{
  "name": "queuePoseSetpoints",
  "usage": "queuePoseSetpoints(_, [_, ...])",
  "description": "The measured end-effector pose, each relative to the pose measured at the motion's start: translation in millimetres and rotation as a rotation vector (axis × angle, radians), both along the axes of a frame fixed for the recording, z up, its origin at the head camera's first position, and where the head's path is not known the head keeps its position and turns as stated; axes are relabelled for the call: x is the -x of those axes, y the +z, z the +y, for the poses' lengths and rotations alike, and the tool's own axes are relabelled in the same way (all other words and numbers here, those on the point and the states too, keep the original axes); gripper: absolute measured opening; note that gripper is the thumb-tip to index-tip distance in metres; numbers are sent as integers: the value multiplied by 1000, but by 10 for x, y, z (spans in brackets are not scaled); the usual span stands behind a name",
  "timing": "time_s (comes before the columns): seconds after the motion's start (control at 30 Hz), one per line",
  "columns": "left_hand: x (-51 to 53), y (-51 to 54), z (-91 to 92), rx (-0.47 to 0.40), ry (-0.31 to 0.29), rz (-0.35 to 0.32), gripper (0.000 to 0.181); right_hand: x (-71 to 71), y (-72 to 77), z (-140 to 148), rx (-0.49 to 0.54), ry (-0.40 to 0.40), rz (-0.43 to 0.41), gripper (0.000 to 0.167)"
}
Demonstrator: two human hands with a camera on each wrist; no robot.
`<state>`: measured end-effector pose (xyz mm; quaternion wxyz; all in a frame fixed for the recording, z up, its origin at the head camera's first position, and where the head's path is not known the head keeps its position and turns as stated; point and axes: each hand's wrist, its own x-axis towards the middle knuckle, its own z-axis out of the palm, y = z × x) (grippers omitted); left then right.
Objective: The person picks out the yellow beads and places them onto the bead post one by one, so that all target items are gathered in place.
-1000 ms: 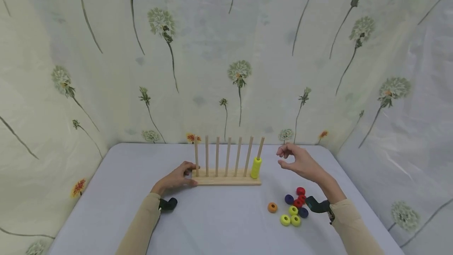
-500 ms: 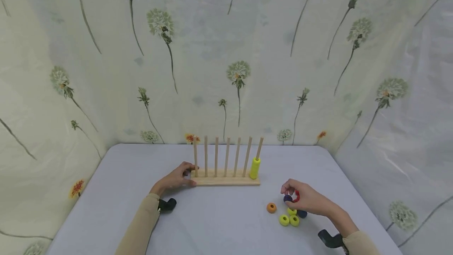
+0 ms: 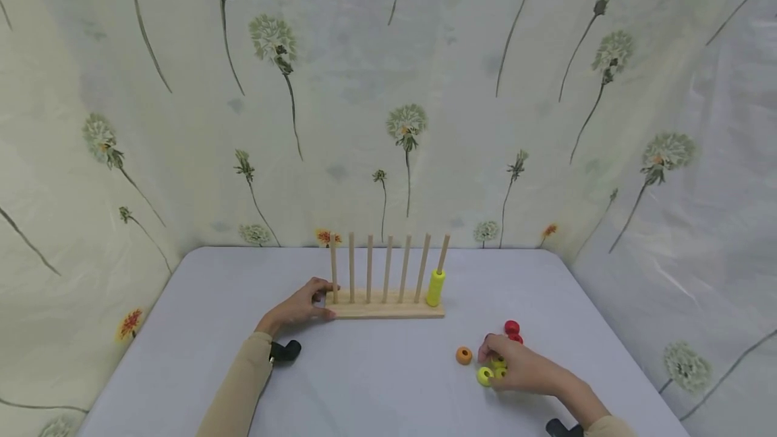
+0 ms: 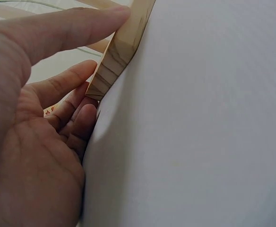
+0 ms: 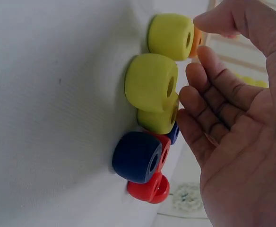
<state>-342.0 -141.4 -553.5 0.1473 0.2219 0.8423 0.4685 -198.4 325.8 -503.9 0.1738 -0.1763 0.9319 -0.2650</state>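
The left hand (image 3: 299,305) grips the left end of a wooden rack (image 3: 388,313) with upright pegs; in the left wrist view its thumb lies on the wood (image 4: 121,52). Yellow beads (image 3: 435,288) are stacked on the rightmost peg. Over the loose beads, the right hand (image 3: 528,366) has its thumb and fingers apart with nothing held. The right wrist view has the thumb close beside a yellow bead (image 5: 168,37); whether they touch I cannot tell. Another yellow bead (image 5: 150,82) lies near the fingers, with a dark blue bead (image 5: 135,157) farther along.
An orange bead (image 3: 464,355) lies left of the right hand, and red beads (image 3: 512,327) lie behind it. A white cloth (image 3: 364,383) covers the table. Behind stands a curtain (image 3: 340,86) printed with dandelions.
From beside the rack, the right hand has come down to the bead group, then shifted from the blue and red beads toward the yellow ones nearer the front. The left hand keeps its grip.
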Motion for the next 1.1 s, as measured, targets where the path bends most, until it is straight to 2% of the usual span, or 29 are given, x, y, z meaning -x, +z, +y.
queuePoseSetpoints(0.27, [-11, 2, 6, 0, 1, -7, 66, -15, -7, -65, -83, 36, 40, 32])
queuePoseSetpoints(0.5, [-5, -2, 8, -3, -2, -9, 66, -28, 12, -88, -82, 55, 67, 30])
queuePoseSetpoints(0.9, [5, -11, -1, -14, -3, -3, 64, -3, -61, -97, -63, 46, 120, 31])
queuePoseSetpoints(1.1, [6, -24, 4, -6, 4, 6, 66, 5, -131, -94, -72, -1, 122, 30])
